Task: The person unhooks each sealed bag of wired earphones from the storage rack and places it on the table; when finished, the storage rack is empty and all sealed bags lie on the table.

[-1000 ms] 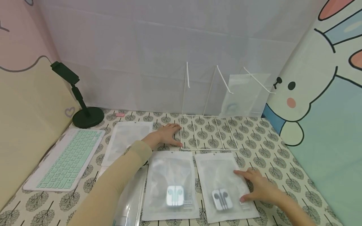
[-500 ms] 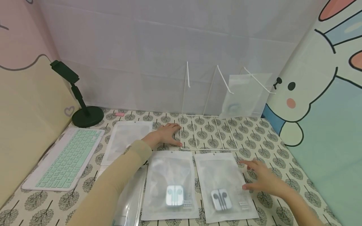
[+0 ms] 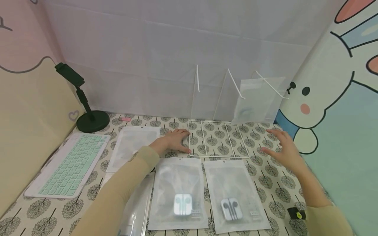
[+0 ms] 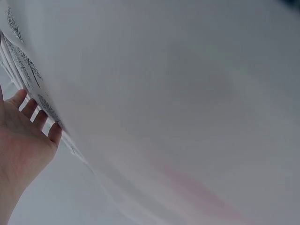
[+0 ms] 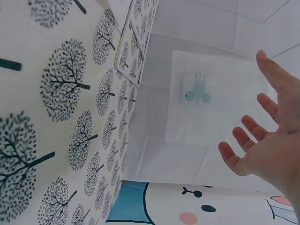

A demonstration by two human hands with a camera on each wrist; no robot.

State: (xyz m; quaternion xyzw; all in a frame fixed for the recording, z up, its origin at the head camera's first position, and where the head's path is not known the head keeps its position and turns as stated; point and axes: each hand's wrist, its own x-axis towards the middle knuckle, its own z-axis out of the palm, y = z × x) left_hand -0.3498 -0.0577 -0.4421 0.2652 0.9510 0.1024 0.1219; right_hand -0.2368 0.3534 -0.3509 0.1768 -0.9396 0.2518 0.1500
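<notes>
My left hand (image 3: 175, 140) rests at the left side of a white wire rack (image 3: 218, 156), fingertips and thumb at its edge wire. The left wrist view shows its fingers (image 4: 40, 117) spread. My right hand (image 3: 282, 149) is raised right of the rack, fingers apart, holding nothing. From the rack's rightmost hook hangs a frosted pouch (image 3: 257, 100); the right wrist view shows earphones (image 5: 198, 89) inside it. Two more pouches lie flat in front: the left pouch (image 3: 180, 177) holds light-coloured earphones (image 3: 182, 204), the right pouch (image 3: 233, 178) dark earphones (image 3: 231, 209).
A mint-keyed keyboard (image 3: 72, 167) lies at left, before a dark green stand (image 3: 93, 122). Another pouch (image 3: 138, 136) and clear plastic packaging (image 3: 137, 203) lie under and beside my left arm. A pink piece (image 3: 125, 119) lies at the back; a small black item (image 3: 296, 213) sits near my right sleeve.
My right hand has left the edge of the right pouch and moved up and away, toward the hanging pouch. My left hand has stayed at the rack.
</notes>
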